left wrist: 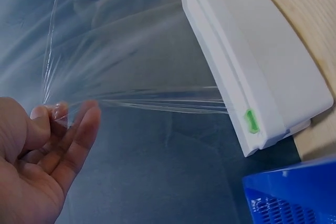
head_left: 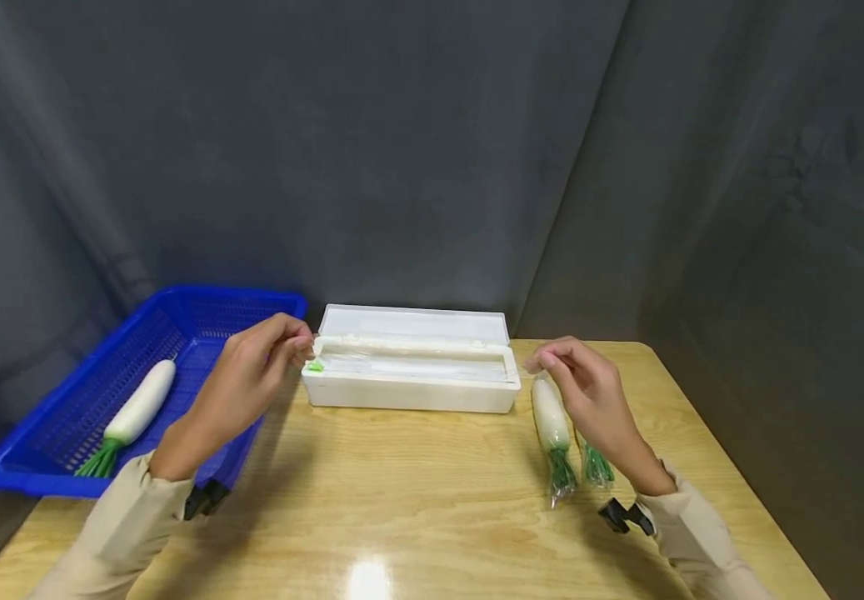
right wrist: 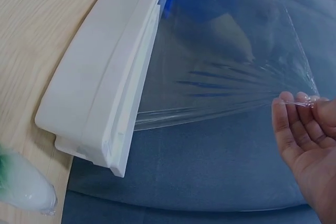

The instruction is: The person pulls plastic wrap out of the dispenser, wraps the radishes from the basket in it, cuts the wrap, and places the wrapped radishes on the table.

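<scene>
Two-handedly pinching clear film (left wrist: 136, 61) with left grip (head_left: 252, 371) and right grip (head_left: 589, 392), stretched taut from white box (head_left: 412, 396) on desk (head_left: 402, 500), set between wrapped radishes (head_left: 550, 417) at right and blue basket (head_left: 244, 312), with bare radish (head_left: 142, 404) inside, at left.

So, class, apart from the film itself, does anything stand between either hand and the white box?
Nothing visible does. The clear film stretches from the white box to the left hand and right hand, and the wrist views show no other object in between.
</scene>
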Demonstrator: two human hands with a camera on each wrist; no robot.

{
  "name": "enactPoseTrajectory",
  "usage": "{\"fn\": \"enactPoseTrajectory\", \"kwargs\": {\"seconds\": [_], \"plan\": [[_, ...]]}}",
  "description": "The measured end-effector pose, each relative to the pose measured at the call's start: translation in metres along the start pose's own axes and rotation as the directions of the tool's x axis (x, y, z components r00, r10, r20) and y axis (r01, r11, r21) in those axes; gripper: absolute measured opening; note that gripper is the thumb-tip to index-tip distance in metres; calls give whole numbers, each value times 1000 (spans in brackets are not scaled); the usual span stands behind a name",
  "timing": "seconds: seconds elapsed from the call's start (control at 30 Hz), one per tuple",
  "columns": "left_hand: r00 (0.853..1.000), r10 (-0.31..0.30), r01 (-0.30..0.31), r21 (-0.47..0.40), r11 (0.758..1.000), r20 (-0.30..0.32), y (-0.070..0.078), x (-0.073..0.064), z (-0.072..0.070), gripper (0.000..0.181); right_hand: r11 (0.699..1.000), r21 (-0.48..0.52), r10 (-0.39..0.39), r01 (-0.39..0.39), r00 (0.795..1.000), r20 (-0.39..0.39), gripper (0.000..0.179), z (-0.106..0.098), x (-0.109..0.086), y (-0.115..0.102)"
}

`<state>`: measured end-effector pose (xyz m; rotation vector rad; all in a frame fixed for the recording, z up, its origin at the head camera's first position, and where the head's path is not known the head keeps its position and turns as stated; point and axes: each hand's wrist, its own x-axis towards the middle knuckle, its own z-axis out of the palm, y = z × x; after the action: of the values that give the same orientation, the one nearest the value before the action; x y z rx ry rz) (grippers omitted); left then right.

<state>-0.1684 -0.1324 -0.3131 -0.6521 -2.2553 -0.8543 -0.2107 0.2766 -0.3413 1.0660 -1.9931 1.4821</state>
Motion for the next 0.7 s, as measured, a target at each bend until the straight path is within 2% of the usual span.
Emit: {"fn": "enactPoseTrajectory", "kwargs": {"seconds": [0.13,0.43,0.7], "plan": [[1000,18,-18,9,1000,-15,2,0,0,15,1000,-21,19,-19,1000,3,17,-1,0,-3],[996,79,-77,27,997,-50,8,7,-8,16,997,-12,-77,76,997,-22,21,-4,5,-12],[993,97,-96,26,995,-68,14,7,-11,17,996,-29,-90,89,995,-39,23,-7,5,-20]]}}
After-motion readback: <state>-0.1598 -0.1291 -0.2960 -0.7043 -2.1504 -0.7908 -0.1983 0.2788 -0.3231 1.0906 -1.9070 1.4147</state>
